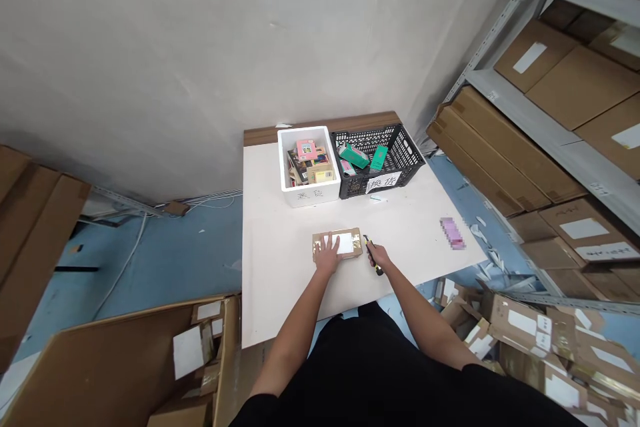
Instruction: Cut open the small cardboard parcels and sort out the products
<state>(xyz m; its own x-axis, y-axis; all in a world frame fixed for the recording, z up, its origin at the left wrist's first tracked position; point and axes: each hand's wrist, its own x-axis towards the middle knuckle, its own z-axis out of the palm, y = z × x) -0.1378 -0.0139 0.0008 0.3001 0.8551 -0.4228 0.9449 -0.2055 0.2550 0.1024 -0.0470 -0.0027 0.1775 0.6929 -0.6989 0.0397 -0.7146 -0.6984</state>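
A small cardboard box (356, 237) with clear tape and a white label lies near the front of the white table (270, 267). My left hand (327, 256) rests on its left part, fingers spread over the top. Just right of the box, my right hand (379, 256) is wrapped round a black and yellow box cutter (371, 248), its tip pointing away from me beside the box's right end. The blade is too small to make out.
Behind the box stand a white foam bin (311, 197) of small packs and a black crate (407, 173) with green boxes. A blurred pink item (453, 233) lies at right. Shelves of cartons (575, 87) rise on the right; a large open carton (125, 340) sits at lower left.
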